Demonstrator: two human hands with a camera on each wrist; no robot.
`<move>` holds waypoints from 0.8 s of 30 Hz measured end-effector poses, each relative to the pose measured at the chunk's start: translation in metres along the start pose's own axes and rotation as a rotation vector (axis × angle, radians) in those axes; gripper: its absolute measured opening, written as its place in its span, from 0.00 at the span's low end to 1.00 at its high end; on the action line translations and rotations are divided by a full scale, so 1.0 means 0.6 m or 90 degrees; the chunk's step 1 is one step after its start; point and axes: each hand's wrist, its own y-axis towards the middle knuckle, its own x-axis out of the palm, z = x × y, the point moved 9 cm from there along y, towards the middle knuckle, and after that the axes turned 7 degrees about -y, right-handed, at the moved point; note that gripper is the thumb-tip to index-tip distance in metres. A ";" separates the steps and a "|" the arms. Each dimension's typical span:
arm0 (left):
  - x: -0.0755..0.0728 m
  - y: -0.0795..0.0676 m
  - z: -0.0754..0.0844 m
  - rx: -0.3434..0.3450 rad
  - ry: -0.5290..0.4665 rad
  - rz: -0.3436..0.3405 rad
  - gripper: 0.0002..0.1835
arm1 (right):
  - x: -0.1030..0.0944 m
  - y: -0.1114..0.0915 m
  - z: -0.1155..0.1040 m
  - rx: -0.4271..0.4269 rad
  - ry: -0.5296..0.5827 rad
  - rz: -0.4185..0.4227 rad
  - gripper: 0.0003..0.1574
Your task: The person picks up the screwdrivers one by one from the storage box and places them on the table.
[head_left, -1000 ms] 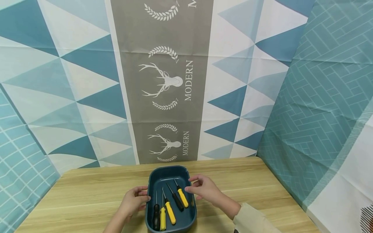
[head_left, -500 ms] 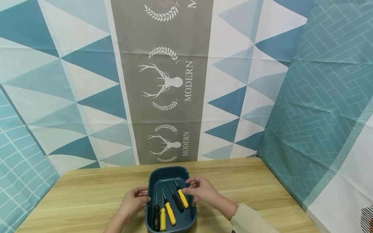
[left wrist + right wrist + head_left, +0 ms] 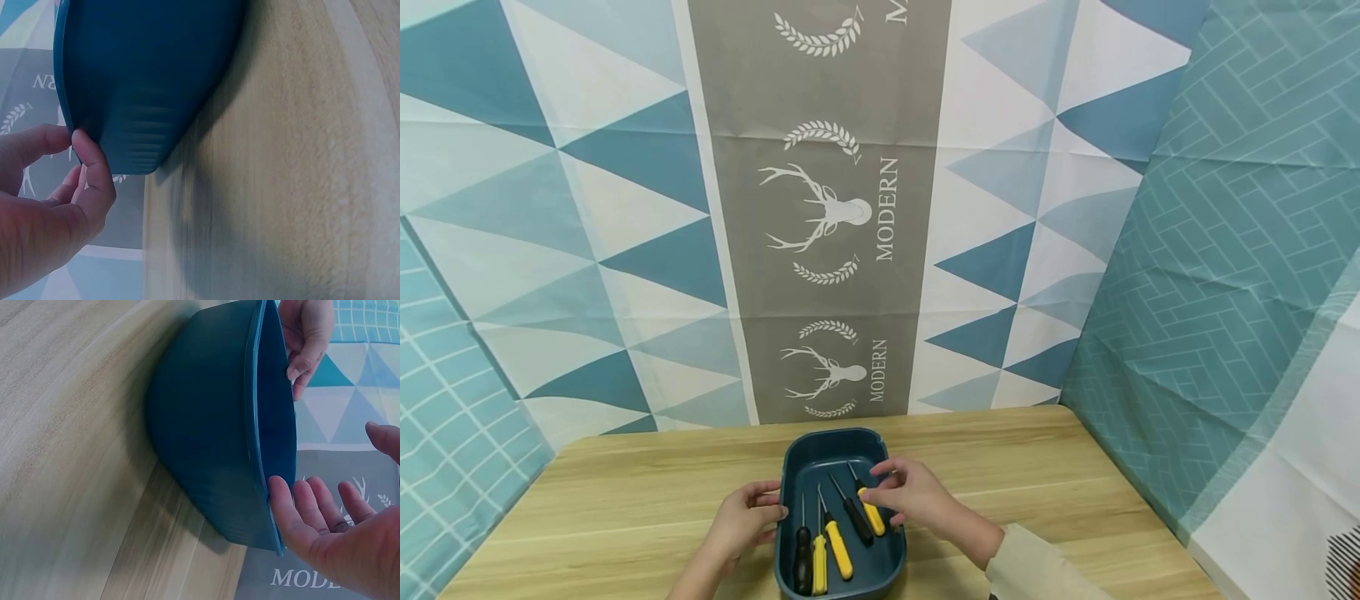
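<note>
A dark blue plastic bin [image 3: 838, 447] stands on the wooden table, holding several screwdrivers with black or yellow handles. My left hand [image 3: 741, 518] pinches its left rim between thumb and fingers, as the left wrist view also shows. Over the right rim reaches my right hand [image 3: 919, 502], its thumb apart from its fingers and nothing gripped. In the right wrist view its fingers [image 3: 289, 515] lie at the rim. Below that thumb lies the rightmost yellow-handled screwdriver [image 3: 874, 518], partly covered. Beside it is a black-handled screwdriver [image 3: 859, 522]; another black-handled screwdriver [image 3: 802, 560] lies at the left wall.
The pale wooden table [image 3: 662, 483] extends to both sides of the bin. Behind it hangs a patterned cloth [image 3: 827, 250] with triangles and deer heads. A teal cloth [image 3: 1232, 250] bounds the right side.
My right hand has moved left, from the right rim to over the inside of the bin near the yellow-handled screwdriver. The left hand and the bin have hardly moved.
</note>
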 end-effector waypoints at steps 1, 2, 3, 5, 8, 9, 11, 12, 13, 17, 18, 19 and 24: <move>0.000 0.000 0.000 0.000 0.000 0.000 0.26 | 0.001 0.000 0.000 0.001 0.001 -0.001 0.28; 0.000 0.000 0.001 0.000 0.000 0.000 0.26 | 0.003 0.001 0.000 0.001 0.003 -0.001 0.27; 0.001 0.000 0.001 0.000 -0.001 -0.001 0.26 | 0.004 0.002 -0.001 0.000 0.003 -0.002 0.27; 0.001 0.001 0.001 0.000 -0.001 -0.001 0.26 | 0.008 0.004 -0.001 -0.002 0.004 -0.004 0.27; 0.000 0.001 0.001 -0.001 0.000 -0.001 0.26 | 0.014 0.006 -0.002 0.001 0.002 -0.007 0.26; 0.000 0.001 0.001 -0.001 -0.001 -0.001 0.26 | 0.017 0.007 -0.002 0.003 0.003 -0.008 0.26; -0.001 0.001 0.000 -0.001 -0.002 0.001 0.26 | 0.021 0.009 -0.003 0.006 0.002 -0.008 0.26; -0.001 0.002 0.000 0.000 -0.003 0.001 0.26 | 0.023 0.009 -0.002 0.010 0.002 -0.010 0.25; -0.001 0.002 -0.001 0.001 -0.005 0.002 0.26 | 0.026 0.009 -0.003 0.012 0.004 -0.012 0.25; -0.001 0.002 -0.003 0.003 -0.005 0.002 0.26 | 0.035 0.010 -0.004 0.013 0.008 -0.017 0.24; -0.001 0.002 -0.003 0.004 -0.005 0.000 0.27 | 0.038 0.011 -0.003 0.012 0.008 -0.019 0.24; -0.001 0.002 -0.004 0.003 -0.005 0.000 0.27 | 0.040 0.011 -0.003 0.010 0.009 -0.020 0.24; -0.001 0.002 -0.005 -0.001 -0.007 -0.002 0.27 | 0.049 0.015 0.004 0.016 0.000 -0.027 0.24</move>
